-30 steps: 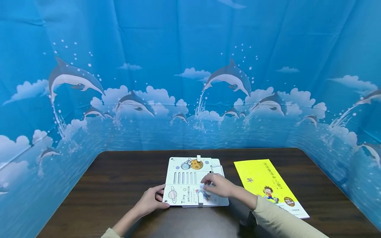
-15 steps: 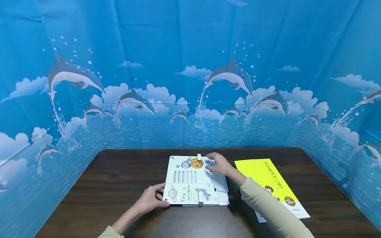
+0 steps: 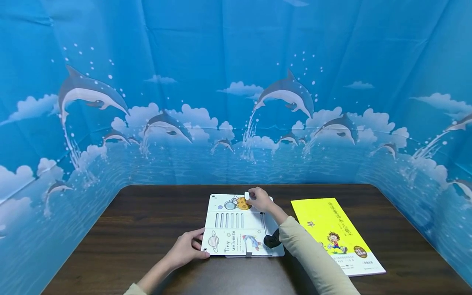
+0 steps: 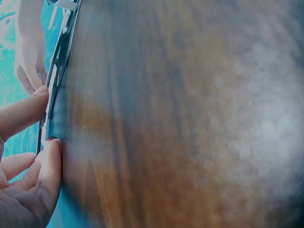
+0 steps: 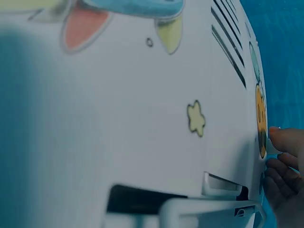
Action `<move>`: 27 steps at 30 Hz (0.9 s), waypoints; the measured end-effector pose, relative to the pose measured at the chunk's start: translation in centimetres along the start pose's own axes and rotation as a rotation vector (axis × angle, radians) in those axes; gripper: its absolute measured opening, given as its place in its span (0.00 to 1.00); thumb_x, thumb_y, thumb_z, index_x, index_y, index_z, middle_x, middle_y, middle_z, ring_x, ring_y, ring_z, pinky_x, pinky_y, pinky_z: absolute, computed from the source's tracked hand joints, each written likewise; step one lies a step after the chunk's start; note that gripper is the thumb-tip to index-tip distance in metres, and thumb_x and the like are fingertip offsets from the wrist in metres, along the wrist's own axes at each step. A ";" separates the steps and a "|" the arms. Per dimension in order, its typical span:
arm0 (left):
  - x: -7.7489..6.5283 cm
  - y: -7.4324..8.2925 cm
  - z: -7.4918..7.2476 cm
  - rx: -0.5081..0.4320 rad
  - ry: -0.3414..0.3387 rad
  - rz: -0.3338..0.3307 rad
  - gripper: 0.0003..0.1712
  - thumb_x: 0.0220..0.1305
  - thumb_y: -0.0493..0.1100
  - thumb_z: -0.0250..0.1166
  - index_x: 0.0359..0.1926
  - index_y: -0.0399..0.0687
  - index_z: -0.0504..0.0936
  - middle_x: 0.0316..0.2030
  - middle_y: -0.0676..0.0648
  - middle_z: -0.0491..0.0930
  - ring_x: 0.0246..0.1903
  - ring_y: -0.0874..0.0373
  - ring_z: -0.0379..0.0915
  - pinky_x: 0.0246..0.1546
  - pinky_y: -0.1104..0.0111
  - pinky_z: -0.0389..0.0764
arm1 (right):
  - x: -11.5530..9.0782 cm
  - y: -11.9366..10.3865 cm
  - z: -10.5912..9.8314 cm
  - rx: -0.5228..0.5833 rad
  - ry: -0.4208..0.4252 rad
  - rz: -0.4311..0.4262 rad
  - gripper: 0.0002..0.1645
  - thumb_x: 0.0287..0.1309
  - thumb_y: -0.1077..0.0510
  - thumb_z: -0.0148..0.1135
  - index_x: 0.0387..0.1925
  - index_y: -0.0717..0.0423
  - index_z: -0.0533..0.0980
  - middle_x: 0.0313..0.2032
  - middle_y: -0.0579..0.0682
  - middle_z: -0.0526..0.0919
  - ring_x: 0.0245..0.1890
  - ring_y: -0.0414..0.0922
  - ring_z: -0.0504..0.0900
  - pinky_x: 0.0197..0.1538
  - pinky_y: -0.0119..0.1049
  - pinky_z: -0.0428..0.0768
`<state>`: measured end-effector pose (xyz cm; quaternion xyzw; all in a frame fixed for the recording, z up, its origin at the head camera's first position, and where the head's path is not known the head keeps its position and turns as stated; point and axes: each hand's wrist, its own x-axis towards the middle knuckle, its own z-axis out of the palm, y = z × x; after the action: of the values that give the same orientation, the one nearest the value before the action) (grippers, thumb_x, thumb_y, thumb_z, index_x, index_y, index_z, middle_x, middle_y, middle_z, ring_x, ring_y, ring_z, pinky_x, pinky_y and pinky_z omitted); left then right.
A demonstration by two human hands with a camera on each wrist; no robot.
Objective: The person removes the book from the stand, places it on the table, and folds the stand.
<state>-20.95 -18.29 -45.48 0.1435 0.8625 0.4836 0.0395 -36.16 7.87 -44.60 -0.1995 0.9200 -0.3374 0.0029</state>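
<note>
A white book stand [image 3: 236,235] printed "Tiny universe", with a rocket, planets and a row of slots, lies flat on the table. My left hand [image 3: 183,249] grips its lower left corner, thumb at the front edge and fingers at the side. In the left wrist view the thumb and fingers pinch the thin edge of the stand. My right hand [image 3: 259,199] has reached the far edge and pinches a small white page clip [image 3: 246,196]. A similar clip [image 3: 248,248] sits at the near edge. In the right wrist view the right thumb [image 5: 287,141] lies against the clip.
A yellow children's book [image 3: 317,217] lies to the right of the stand on the dark wooden table [image 3: 147,221]. Behind the table hangs a blue dolphin-print curtain [image 3: 206,82]. A black wrist camera [image 3: 272,239] on the right arm covers part of the stand's right side.
My right hand has moved from the stand's lower right part up to the far edge, then left to the clip there. The left hand keeps its grip on the corner.
</note>
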 end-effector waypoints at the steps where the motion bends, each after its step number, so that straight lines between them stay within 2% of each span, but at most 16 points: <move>1: 0.0 0.0 0.1 0.001 -0.001 0.003 0.46 0.36 0.37 0.75 0.57 0.21 0.64 0.34 0.45 0.75 0.26 0.59 0.74 0.23 0.74 0.75 | 0.0 0.0 0.0 -0.002 0.005 0.005 0.26 0.53 0.61 0.61 0.53 0.71 0.69 0.40 0.57 0.74 0.41 0.48 0.74 0.44 0.41 0.75; 16: -0.1 0.6 0.5 0.006 0.030 0.017 0.45 0.35 0.34 0.75 0.56 0.22 0.65 0.33 0.44 0.75 0.24 0.60 0.74 0.22 0.74 0.74 | -0.5 0.3 0.1 0.049 0.078 0.021 0.18 0.56 0.63 0.58 0.48 0.67 0.73 0.38 0.55 0.75 0.40 0.49 0.75 0.44 0.41 0.75; 22: -0.1 0.6 0.7 0.026 0.011 0.010 0.46 0.37 0.36 0.75 0.57 0.23 0.64 0.33 0.45 0.74 0.25 0.61 0.74 0.22 0.74 0.74 | -0.8 0.2 0.0 0.085 0.048 0.070 0.20 0.56 0.63 0.58 0.50 0.67 0.72 0.39 0.55 0.75 0.41 0.48 0.74 0.44 0.39 0.75; 27: -0.1 0.7 0.5 0.071 0.005 0.033 0.46 0.36 0.36 0.75 0.56 0.20 0.64 0.33 0.45 0.75 0.24 0.63 0.73 0.23 0.74 0.74 | -1.4 -0.6 -1.2 0.195 -0.023 0.170 0.24 0.56 0.61 0.58 0.54 0.65 0.69 0.37 0.53 0.75 0.36 0.45 0.72 0.35 0.36 0.72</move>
<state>-20.56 -17.58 -45.21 0.1579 0.8767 0.4538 0.0241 -34.82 8.74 -43.53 -0.1234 0.8964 -0.4212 0.0613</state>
